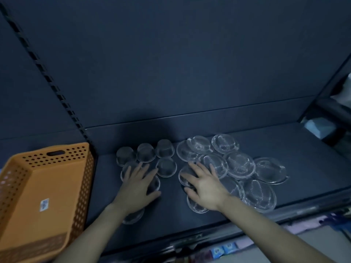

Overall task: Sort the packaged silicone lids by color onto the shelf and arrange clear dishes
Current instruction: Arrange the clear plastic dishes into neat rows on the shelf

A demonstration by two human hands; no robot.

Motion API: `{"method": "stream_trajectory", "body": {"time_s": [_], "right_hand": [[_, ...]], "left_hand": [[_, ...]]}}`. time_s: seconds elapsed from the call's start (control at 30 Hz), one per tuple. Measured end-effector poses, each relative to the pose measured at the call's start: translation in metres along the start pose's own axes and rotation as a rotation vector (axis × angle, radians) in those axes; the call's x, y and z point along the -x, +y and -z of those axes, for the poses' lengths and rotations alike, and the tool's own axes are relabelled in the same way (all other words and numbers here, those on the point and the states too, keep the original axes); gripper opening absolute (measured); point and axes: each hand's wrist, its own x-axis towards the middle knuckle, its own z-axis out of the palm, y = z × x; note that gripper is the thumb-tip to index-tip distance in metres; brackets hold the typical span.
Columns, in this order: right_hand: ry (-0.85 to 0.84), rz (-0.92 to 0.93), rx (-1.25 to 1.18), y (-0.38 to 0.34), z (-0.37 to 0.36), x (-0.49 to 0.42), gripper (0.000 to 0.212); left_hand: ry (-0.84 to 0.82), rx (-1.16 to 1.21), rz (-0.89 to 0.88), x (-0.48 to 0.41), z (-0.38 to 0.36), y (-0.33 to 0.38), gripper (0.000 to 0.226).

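Arranging the clear dishes looks to be the step in hand; no packaged silicone lids show anywhere in view. The left grip lies with fingers spread and fairly straight, resting on a small clear bowl rather than clamped round it. The right grip is likewise splayed flat over a shallow clear dish.

Beyond the left grip's fingertips stands a cluster of upturned small bowls. Beyond the right grip and to its outer side, ribbed flat dishes overlap in a loose heap. Another flat dish peeks out under the right wrist. All sit on the dark shelf. An orange perforated basket stands just outside the left grip.

To do this well, I judge each piece should be slid with light, even downward pressure, since glass on glass may chip or skate. Keep bowls on the left grip's side and flat dishes on the right's. Lift the overlapped dishes apart rather than dragging them. Mind the pieces nearest the wrists, close to the shelf's front edge.
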Motion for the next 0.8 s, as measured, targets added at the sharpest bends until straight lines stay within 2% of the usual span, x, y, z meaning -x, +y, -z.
{"method": "stream_trajectory", "body": {"time_s": [0.07, 0.23, 0.33, 0.43, 0.5, 0.57, 0.67, 0.8], "right_hand": [[0.009, 0.014, -0.006, 0.009, 0.003, -0.002, 0.050], [0.014, 0.028, -0.019, 0.026, 0.010, -0.005, 0.050], [0.009, 0.054, -0.003, 0.024, 0.013, -0.006, 0.054], [0.026, 0.109, 0.030, 0.012, 0.016, -0.010, 0.058], [0.027, 0.159, 0.041, -0.001, 0.018, -0.020, 0.059], [0.007, 0.181, 0.032, -0.016, 0.017, -0.035, 0.058], [-0.009, 0.164, -0.008, -0.035, 0.011, -0.059, 0.059], [-0.057, 0.103, -0.045, -0.045, 0.007, -0.076, 0.059]], "left_hand": [[0.022, 0.022, 0.033, -0.002, -0.002, 0.006, 0.093], [0.078, 0.026, 0.121, -0.005, -0.003, 0.016, 0.078], [0.096, 0.252, 0.177, 0.000, 0.003, 0.018, 0.078], [0.216, 0.380, 0.191, 0.007, 0.011, 0.011, 0.069], [0.243, 0.341, 0.204, 0.010, 0.015, 0.001, 0.063], [0.191, 0.289, 0.211, 0.011, 0.017, -0.008, 0.061], [0.128, 0.254, 0.184, 0.013, 0.019, -0.020, 0.055], [0.137, 0.247, 0.181, 0.014, 0.027, -0.035, 0.044]]}}
